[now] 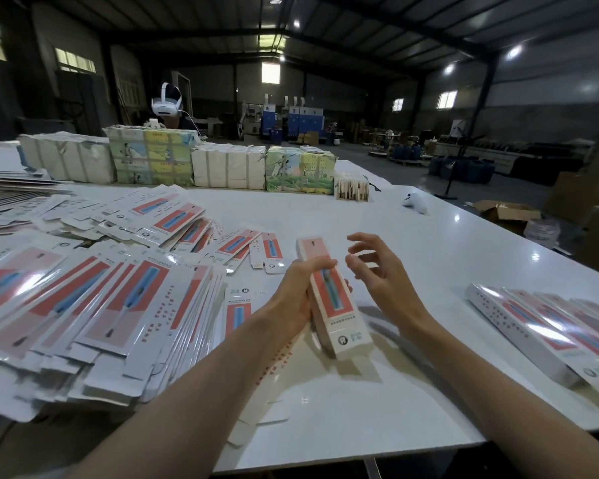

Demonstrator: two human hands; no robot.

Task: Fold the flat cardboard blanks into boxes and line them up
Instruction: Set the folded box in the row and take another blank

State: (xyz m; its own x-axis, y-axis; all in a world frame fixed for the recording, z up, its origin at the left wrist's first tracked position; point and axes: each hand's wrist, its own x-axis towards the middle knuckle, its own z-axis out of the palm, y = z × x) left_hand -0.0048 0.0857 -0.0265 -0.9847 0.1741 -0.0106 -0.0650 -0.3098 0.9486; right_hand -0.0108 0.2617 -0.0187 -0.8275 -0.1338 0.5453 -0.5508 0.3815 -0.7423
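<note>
The left hand (291, 299) grips the pink-and-white box (329, 299) round its middle above the table (395, 392). The right hand (381, 274) hovers just beside it, fingers spread, holding nothing. A light grip should prevent crushing while the right hand tucks the end flaps squarely.

**A dim hall beyond my table**

I work at a glossy white table (446, 257) in a dark warehouse. Steel roof beams (395, 27) carry a few bright lamps (514, 51), and small windows (269, 72) glow in the far wall. Blue machines (291, 119) stand at the back. Blue drums (464, 167) and an open carton (505, 212) sit on the grey floor (377, 164).
</note>
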